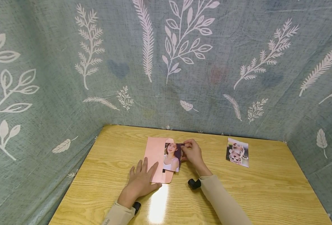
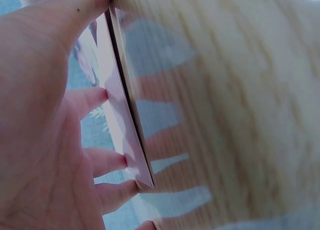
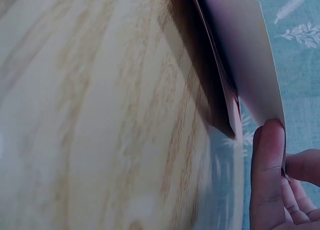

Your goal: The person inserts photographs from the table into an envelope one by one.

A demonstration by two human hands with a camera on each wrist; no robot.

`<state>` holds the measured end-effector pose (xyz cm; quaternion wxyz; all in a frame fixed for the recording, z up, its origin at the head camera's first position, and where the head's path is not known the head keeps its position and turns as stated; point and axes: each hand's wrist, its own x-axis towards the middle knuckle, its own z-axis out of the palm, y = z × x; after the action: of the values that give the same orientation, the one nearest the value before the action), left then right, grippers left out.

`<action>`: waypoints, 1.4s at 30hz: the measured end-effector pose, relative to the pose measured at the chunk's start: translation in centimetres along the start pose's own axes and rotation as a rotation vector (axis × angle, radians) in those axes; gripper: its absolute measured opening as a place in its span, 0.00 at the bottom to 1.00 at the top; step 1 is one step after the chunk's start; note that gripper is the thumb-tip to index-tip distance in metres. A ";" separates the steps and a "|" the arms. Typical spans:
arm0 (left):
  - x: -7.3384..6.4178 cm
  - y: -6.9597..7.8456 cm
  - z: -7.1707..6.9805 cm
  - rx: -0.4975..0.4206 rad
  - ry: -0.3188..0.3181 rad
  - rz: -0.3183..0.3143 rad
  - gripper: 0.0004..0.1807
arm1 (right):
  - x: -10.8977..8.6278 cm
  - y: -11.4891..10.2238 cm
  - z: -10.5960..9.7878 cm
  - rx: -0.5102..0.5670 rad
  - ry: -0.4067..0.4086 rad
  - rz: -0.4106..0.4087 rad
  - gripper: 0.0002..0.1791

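A pink paper folder (image 1: 154, 153) lies near the middle of the table. My left hand (image 1: 140, 182) rests on its left and near edge with the fingers spread and fairly straight; in the left wrist view the fingertips touch the pink cover (image 2: 120, 109). At the folder's right side, my right hand (image 1: 193, 155) pinches a portrait photo (image 1: 172, 157) by its right edge between thumb and fingers. The photo overlaps the right part of the folder. From the right wrist side, the photo's pale back (image 3: 245, 49) shows, tilted up from the folder's edge (image 3: 227, 102).
A photo of a striped cub (image 1: 238, 153), upside down from here, lies on the wooden table (image 1: 272, 187) to the right. Behind the table hangs a grey-green curtain (image 1: 160, 103) with white leaves. Black wrist devices (image 1: 194, 183) sit at both cuffs.
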<state>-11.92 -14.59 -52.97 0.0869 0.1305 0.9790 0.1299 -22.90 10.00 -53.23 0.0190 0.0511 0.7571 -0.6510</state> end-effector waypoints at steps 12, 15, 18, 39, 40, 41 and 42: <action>0.0 -0.1 0.2 0.000 0.002 0.004 0.49 | 0.1 0.5 0.2 -0.033 0.020 0.042 0.12; 0.0 -0.1 0.2 -0.007 0.001 0.003 0.49 | 0.2 0.6 0.3 -0.018 0.012 0.049 0.12; 0.0 -0.1 0.1 -0.012 -0.004 0.001 0.49 | 0.4 0.7 0.4 -0.006 0.004 0.046 0.12; 0.1 -0.2 0.1 -0.014 -0.010 0.002 0.49 | 0.5 0.1 3.2 0.001 -0.025 0.045 0.11; 0.1 -0.2 0.1 -0.016 -0.009 0.003 0.48 | 0.5 0.2 3.3 -0.001 -0.024 0.044 0.12; 0.1 -0.2 0.1 -0.015 -0.009 0.003 0.48 | 0.5 0.2 3.4 -0.002 -0.023 0.046 0.12; 0.1 -0.2 0.1 -0.016 -0.009 0.003 0.48 | 0.5 0.3 3.5 -0.005 -0.023 0.046 0.12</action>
<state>-12.09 -14.72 -53.14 0.0922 0.1317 0.9774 0.1374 -23.53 6.65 -54.08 0.0428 0.0609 0.7570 -0.6491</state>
